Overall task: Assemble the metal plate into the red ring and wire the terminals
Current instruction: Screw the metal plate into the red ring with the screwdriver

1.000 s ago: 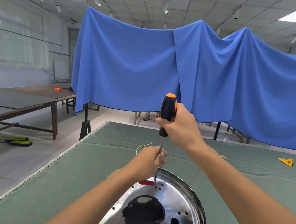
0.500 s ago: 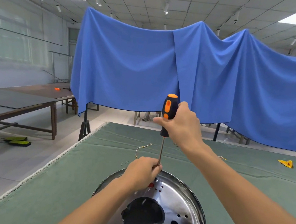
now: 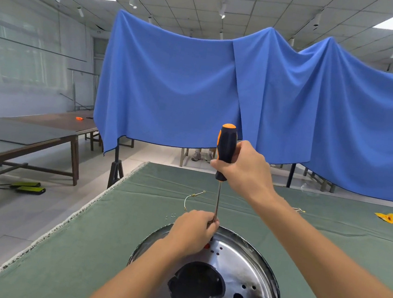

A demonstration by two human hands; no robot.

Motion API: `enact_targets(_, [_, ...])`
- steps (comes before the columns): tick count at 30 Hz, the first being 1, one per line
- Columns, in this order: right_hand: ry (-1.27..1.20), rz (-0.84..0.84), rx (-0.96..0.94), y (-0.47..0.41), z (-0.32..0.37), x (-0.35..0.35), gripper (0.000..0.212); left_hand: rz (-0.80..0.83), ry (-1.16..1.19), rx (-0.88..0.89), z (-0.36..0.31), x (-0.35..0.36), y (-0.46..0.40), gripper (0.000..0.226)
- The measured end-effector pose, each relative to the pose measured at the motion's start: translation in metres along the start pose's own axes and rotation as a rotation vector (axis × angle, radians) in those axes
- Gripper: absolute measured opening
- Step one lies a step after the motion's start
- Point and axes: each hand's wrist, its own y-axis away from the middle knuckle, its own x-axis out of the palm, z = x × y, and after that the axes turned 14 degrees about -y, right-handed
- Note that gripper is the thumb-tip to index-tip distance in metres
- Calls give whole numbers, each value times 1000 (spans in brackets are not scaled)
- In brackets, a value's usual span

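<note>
Two hands work one screwdriver [image 3: 221, 175] over the metal plate [image 3: 233, 269], which lies on the green table cover [image 3: 108, 236] at the near edge of the view. The right hand [image 3: 244, 171] is wrapped around the black-and-orange handle and holds the tool upright, a position that suits turning it under downward pressure. The left hand [image 3: 194, 231] is curled round the lower shaft, pinching it just above the plate, in my judgement to keep the tip seated on a fastener; the tip itself is hidden behind the fingers. A small red part [image 3: 207, 246] shows at the plate's far rim just under that hand; whether it belongs to the red ring cannot be told. A loose wire with end fittings [image 3: 194, 197] lies on the cover beyond the plate, apart from it, so the wiring looks not yet done. A few small fasteners [image 3: 171, 216] lie near the rim.

Against the earlier frames, the handle stands slightly higher and nearer vertical, the left hand covers more of the red part, and the plate sits in the same place.
</note>
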Motion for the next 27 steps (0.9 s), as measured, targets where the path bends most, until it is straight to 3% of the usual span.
enact_targets(3, [-209,167,5,-2,1,-1,16,-5,-10,-1,1,-1,0,29])
enact_targets(6, [-109,59,-17,-3,-4,-1,20,-5,-40,12,-1,0,0,26])
enact_targets(9, [24,-82,-38,0,-5,9,38,-2,-39,14,-3,0,2,23])
enact_targets(18, [-273,-194,-142,-3,9,-15,29,20,-57,28,-2,-3,2,24])
enact_targets(20, [-324,-173,-127,-3,12,-21,27,24,5,17,-2,-4,1,18])
enact_targets(23, [-368,-166,-91,7,5,-23,24,25,131,-7,-1,-6,0,26])
enact_targets(25, [-306,-209,-83,10,2,-30,25,-5,161,-29,0,-9,0,23])
enact_targets(27, [-405,-163,-33,10,4,-43,23,-69,215,-88,4,-13,-3,25])
